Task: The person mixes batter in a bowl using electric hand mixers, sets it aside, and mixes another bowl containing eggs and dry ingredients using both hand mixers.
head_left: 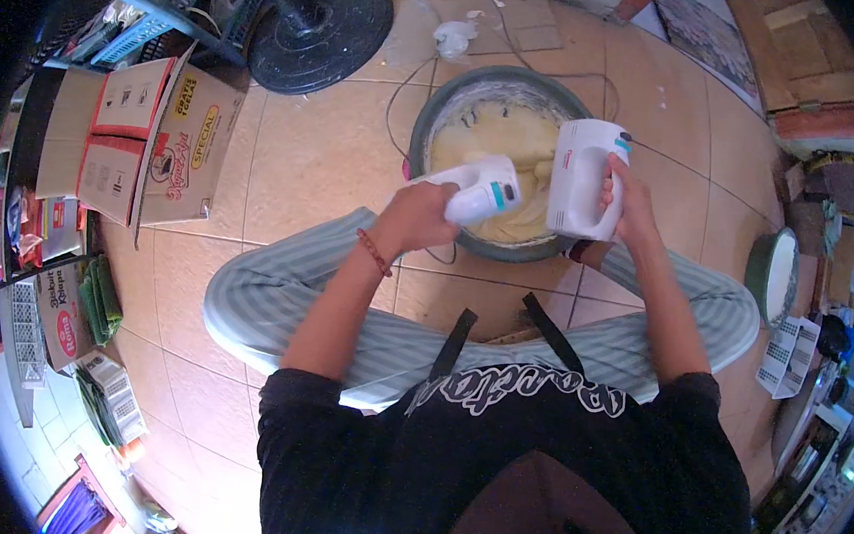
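Note:
My left hand is closed round the handle of a white hand mixer with a teal stripe. A second white hand mixer is gripped by my right hand, its fingers wrapped through the handle. Both mixers are over a wide grey-green basin on the floor between my legs. Pale yellow batter fills much of the basin, with whitish smears along its inner wall. The mixer bodies hide part of the batter, and their beaters are mostly out of sight.
Thin cords run across the tiles round the basin. A crumpled white plastic bag lies beyond it. At the left stand an open cardboard box and a black round base. A white-filled tub is on the right.

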Tool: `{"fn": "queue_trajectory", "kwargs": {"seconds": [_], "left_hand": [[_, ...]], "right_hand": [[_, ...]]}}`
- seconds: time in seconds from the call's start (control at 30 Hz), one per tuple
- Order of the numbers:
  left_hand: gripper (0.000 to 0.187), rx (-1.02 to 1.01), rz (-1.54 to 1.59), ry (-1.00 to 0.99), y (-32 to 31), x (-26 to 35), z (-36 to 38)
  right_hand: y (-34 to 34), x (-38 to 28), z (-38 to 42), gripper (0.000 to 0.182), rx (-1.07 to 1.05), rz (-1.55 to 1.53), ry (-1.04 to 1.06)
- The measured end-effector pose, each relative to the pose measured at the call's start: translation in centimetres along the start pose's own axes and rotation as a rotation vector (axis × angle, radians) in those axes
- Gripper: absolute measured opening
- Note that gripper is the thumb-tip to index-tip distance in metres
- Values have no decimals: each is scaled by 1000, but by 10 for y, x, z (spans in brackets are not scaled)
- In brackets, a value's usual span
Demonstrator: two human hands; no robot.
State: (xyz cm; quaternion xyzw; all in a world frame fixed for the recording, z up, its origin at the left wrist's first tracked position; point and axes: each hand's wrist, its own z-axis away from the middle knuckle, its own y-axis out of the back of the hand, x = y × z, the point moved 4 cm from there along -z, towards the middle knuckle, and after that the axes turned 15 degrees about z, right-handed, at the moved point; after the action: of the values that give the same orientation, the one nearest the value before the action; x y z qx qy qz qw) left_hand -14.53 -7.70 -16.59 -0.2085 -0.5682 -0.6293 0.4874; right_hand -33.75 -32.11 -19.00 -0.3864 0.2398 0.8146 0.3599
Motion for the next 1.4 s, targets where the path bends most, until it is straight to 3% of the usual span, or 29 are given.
{"fn": "queue_trajectory", "kwargs": {"seconds": [0.1, 0.2, 0.3, 0.5, 0.63, 0.8, 0.9, 1.0, 1.03, 1.13, 1.33, 1.4], "left_hand": [[31, -10, -35, -147, -19, 7, -2], [32, -90, -56, -164, -31, 21, -5], [34, -128, -33, -206, -42, 34, -8], [33, -180, -25, -223, -67, 51, -23], [45, -304, -38, -178, -92, 53, -35], [46, -202, 121, -193, -101, 57, -36], [36, -116, 155, -240, -97, 62, -37], [31, -107, 159, -268, -95, 68, -37], [30, -118, 159, -273, -95, 68, -37], [52, -220, 171, -212, -107, 60, -40], [54, -193, 167, -203, -107, 60, -38], [44, -143, 177, -202, -105, 64, -37]], "right_hand": [[10, -10, -30, 28, 14, 208, 79], [4, -26, -50, 29, -45, 193, 213], [-10, -47, -71, 30, -68, 214, 157], [-60, -85, -95, 34, -339, 429, 172], [-102, -101, -102, 36, -507, 577, 234], [-140, -123, -88, 36, -805, 771, 245], [-157, -111, -109, 36, -817, 914, 201], [-179, -107, -113, 37, -1165, 1035, 150], [-185, -106, -112, 37, -1184, 1077, 166], [-207, -99, -111, 38, -1253, 1201, 204], [-239, -91, -79, 36, -1453, 1455, 246], [-243, -85, -68, 35, -1508, 1533, 200]]}}
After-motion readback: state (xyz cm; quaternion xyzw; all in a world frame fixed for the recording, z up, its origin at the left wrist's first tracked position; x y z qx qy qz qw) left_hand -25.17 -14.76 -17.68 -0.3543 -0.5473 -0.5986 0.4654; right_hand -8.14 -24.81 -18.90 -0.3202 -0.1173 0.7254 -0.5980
